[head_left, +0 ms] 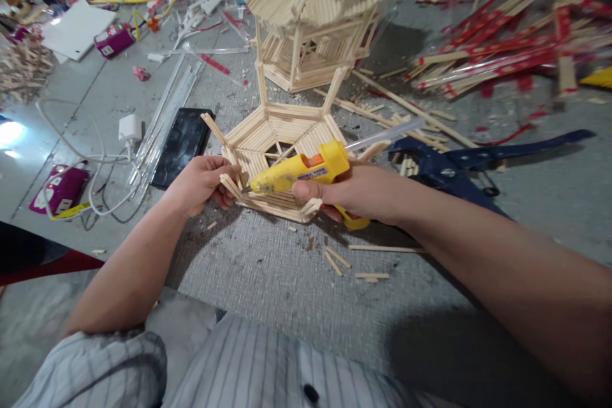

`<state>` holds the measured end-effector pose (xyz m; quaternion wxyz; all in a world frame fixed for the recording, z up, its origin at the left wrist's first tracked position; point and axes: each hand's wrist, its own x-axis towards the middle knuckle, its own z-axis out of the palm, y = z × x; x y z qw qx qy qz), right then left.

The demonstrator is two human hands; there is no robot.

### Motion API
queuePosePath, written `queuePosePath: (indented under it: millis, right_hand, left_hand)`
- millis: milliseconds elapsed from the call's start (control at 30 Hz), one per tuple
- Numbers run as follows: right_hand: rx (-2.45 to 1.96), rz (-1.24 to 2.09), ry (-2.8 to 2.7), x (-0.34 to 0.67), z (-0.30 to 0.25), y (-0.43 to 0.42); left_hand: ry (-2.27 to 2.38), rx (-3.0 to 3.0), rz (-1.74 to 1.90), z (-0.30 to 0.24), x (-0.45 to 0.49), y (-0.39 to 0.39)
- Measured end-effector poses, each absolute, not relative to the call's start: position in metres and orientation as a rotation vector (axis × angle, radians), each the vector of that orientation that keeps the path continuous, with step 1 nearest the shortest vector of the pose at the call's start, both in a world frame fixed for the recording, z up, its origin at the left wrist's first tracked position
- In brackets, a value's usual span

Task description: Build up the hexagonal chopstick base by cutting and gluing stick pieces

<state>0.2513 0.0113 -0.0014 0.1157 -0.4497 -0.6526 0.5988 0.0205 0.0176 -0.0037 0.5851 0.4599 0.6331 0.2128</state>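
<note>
My right hand [349, 194] is wrapped around a yellow hot glue gun [306, 169], with a clear glue stick [389, 134] poking out of its back. The gun's nozzle points left, at the base of a short upright post [230, 186] on a wooden stick frame [291, 113]. This frame is many-sided, built of flat stick rows, with posts rising at its corners and an opening in the middle. At its left edge my left hand [210, 185] is closed, fingertips on the frame close to the nozzle; the exact grip is partly hidden.
Behind the frame stands a larger stick pavilion [310, 6]. Dark blue cutting pliers [449, 169] lie to the right, before red-wrapped stick bundles [502, 44]. A black phone [182, 146], clear glue sticks [160, 118] and a white charger [130, 129] lie left. Loose sticks [339, 259] are in front.
</note>
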Motion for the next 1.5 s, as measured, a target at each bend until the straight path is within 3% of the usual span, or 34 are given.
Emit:
queuePosePath:
  millis: [1067, 1500]
  right_hand:
    - [-1.324, 1.878, -1.636, 0.255, -0.011, 0.007]
    - [-1.306, 1.672, -1.382, 0.261, -0.007, 0.001]
  left_hand:
    - [1.552, 1.07, 0.471, 0.002, 0.023, 0.016]
    - [1.935, 1.639, 0.604, -0.005, -0.006, 0.026]
